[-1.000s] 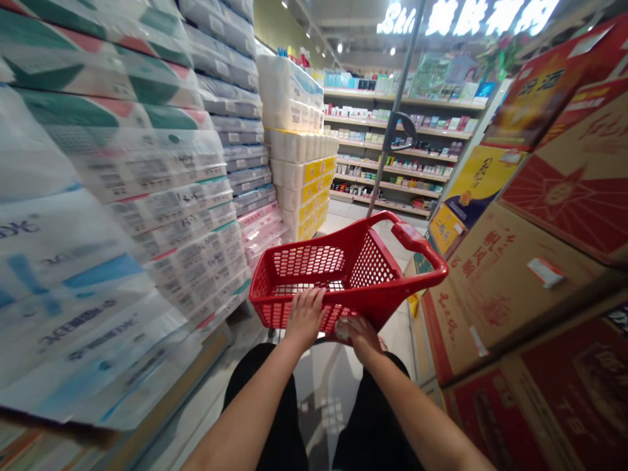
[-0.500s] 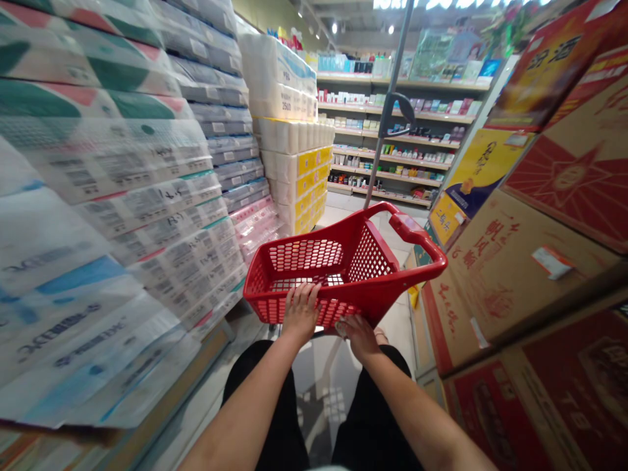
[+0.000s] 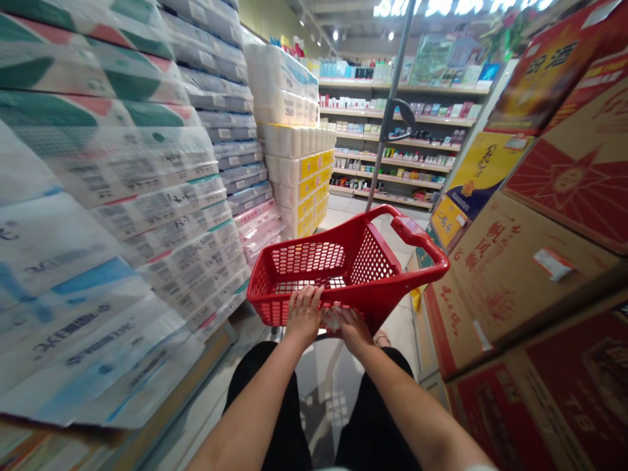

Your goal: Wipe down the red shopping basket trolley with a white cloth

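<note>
A red plastic shopping basket (image 3: 314,296) with perforated sides stands in front of my knees, its looped handle rising to the right. Nothing is visible inside it. My left hand (image 3: 304,317) grips the near rim, fingers hooked over the edge. Just to its right, my right hand (image 3: 355,331) presses a crumpled whitish wipe (image 3: 332,318) against the outside of the near wall. The wipe is partly covered by the fingers, so its exact kind is hard to make out.
Stacked tissue packs (image 3: 161,196) rise close on the left, with toilet roll packs (image 3: 299,176) farther back. Cardboard cartons (image 3: 520,261) crowd the right side. Beyond the basket stand a metal pole (image 3: 387,124) and shelves of small goods (image 3: 417,157).
My right hand has slid left along the basket's near wall with the wipe, closer to my left hand. The left hand keeps its hold on the rim. The view has shifted slightly.
</note>
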`<state>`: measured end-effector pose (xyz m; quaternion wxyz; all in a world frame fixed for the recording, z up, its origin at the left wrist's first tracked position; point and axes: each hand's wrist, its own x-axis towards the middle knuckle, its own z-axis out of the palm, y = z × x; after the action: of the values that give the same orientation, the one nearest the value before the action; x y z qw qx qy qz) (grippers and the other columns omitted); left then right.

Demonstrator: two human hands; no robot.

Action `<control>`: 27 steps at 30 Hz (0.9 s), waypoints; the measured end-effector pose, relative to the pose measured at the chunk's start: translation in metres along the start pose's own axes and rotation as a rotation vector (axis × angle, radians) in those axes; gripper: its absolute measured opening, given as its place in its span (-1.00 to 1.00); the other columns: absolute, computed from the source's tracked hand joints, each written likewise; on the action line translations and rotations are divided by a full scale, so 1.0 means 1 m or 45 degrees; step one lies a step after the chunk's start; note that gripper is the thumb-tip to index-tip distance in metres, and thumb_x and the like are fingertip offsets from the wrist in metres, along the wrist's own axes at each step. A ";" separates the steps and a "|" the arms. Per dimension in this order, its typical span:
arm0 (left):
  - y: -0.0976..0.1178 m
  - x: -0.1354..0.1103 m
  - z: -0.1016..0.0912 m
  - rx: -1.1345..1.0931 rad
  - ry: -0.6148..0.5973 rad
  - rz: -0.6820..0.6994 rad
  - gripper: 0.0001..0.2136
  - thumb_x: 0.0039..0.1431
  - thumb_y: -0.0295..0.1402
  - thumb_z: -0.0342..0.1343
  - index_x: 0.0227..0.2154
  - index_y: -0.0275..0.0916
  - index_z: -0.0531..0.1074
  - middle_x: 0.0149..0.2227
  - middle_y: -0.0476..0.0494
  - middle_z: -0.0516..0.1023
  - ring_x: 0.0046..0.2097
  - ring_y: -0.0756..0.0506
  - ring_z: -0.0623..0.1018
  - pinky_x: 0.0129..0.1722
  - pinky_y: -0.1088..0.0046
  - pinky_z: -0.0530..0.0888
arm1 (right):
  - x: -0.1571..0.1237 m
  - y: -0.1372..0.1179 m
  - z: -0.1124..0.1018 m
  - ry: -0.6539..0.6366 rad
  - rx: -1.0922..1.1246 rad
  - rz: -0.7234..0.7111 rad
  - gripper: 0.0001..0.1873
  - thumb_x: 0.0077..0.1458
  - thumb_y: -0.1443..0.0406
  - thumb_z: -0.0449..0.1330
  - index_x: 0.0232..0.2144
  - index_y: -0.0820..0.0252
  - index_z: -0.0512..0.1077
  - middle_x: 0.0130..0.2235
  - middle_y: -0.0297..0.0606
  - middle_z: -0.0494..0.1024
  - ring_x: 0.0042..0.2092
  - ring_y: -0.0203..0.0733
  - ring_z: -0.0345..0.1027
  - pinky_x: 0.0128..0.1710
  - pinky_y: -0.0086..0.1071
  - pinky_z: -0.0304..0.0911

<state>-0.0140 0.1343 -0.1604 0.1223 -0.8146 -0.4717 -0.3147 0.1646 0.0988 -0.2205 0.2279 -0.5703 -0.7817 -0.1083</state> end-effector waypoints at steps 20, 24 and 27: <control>-0.041 -0.010 -0.003 0.067 0.076 -0.124 -0.61 0.27 -0.29 -0.07 0.15 -0.13 0.25 0.12 -0.17 0.38 0.21 -0.18 0.25 0.25 0.12 0.04 | 0.018 -0.018 -0.008 -0.139 0.085 -0.032 -0.68 0.18 0.25 0.13 0.00 -0.03 0.42 0.03 -0.30 0.45 0.05 -0.04 0.18 0.07 -0.20 0.02; -0.038 -0.011 -0.001 0.055 0.075 -0.096 -0.61 0.27 -0.28 -0.07 0.14 -0.13 0.26 0.12 -0.17 0.38 0.21 -0.18 0.24 0.25 0.12 0.04 | 0.021 -0.022 -0.006 -0.107 0.076 -0.102 -0.69 0.20 0.28 0.11 -0.01 -0.05 0.43 0.02 -0.32 0.46 0.02 -0.08 0.18 0.07 -0.23 0.03; -0.038 -0.011 -0.002 0.050 0.081 -0.100 -0.62 0.27 -0.27 -0.07 0.13 -0.12 0.27 0.11 -0.16 0.39 0.21 -0.18 0.25 0.25 0.12 0.04 | 0.024 -0.026 -0.006 -0.070 0.059 -0.108 -0.68 0.19 0.29 0.11 -0.01 -0.02 0.43 0.03 -0.27 0.45 0.00 -0.05 0.19 0.03 -0.21 0.07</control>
<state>-0.0512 0.1457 -0.1693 0.1409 -0.7824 -0.5053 -0.3357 0.1357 0.1085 -0.2017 0.2148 -0.5341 -0.8133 -0.0842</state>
